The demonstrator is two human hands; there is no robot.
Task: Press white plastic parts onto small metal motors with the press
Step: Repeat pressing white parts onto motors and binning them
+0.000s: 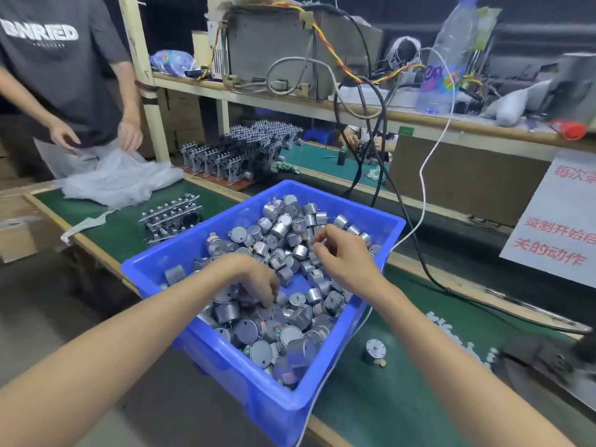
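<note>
Rummaging small silver cylindrical motors in a blue plastic bin, left hand and right hand curled, grips unclear. Pinching casings, not shafts, seemed wisest.

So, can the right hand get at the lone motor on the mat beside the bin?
Probably yes: the right hand is over the blue bin, and the lone motor stands uncovered on the green mat beside its wall.

The blue bin is open from above, its motors heaped high between the walls. To its right, bare green tabletop leaves passage, broken by a lone motor, a white cable hugging the bin, and scattered white plastic parts.
</note>
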